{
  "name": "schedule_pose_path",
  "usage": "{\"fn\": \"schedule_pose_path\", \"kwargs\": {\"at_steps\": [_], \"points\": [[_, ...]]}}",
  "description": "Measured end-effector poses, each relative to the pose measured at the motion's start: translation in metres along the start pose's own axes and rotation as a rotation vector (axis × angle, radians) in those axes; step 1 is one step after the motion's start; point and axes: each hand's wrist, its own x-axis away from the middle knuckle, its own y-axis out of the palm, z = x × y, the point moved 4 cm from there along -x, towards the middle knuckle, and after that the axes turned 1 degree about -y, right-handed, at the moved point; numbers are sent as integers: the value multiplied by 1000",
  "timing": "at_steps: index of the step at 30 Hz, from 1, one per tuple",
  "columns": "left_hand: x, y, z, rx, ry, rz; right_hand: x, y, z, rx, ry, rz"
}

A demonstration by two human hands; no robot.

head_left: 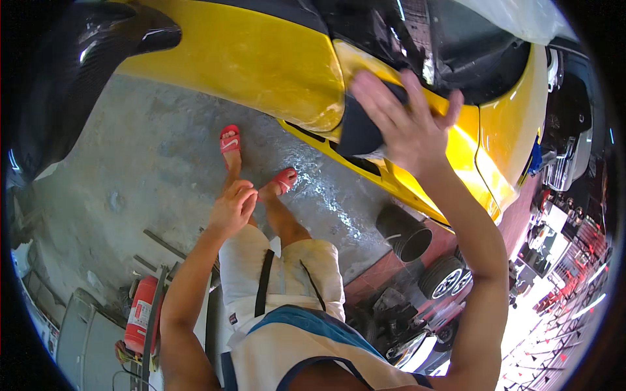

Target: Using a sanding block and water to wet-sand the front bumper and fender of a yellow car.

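The right hand [412, 127] reaches up and to the right, its fingers fanned out and its thumb held well away from them, over a dark sheet [360, 130]. The sheet lies at the edge of a yellow panel [464, 140] on a car [251, 62], across the seam; part of it shows between the spread fingers, and a corner hangs past them toward the lower left. The fingers are blurred, so I cannot tell how firmly they press. Bright light reflects off the panel, right of the wrist.

The left hand [233, 207] hangs in front of the legs, well apart from the car, its fingers loosely curled; I cannot tell whether it pinches anything.

Below the hands are 2 red slides [229, 142] on the wet-looking grey floor [150, 143], and white shorts [297, 270]. A black bucket [414, 242] stands beside the car's lower edge, with 2 wheels [440, 277] near it. At the lower left is a red extinguisher [139, 316]. A glossy black part [52, 91] fills the upper left, and clear plastic [515, 16] covers some of the car's top right.
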Motion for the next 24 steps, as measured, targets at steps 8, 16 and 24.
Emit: {"fn": "schedule_pose_path", "kwargs": {"at_steps": [8, 16, 24], "points": [[14, 3, 0, 7, -99, 23, -22, -6, 2, -25, 30, 0], [28, 2, -15, 72, -209, 69, -25, -8, -4, -97, 65, -58], [62, 12, -45, 65, -387, -137, -10, 1, -1, 180, -119, -62]]}}
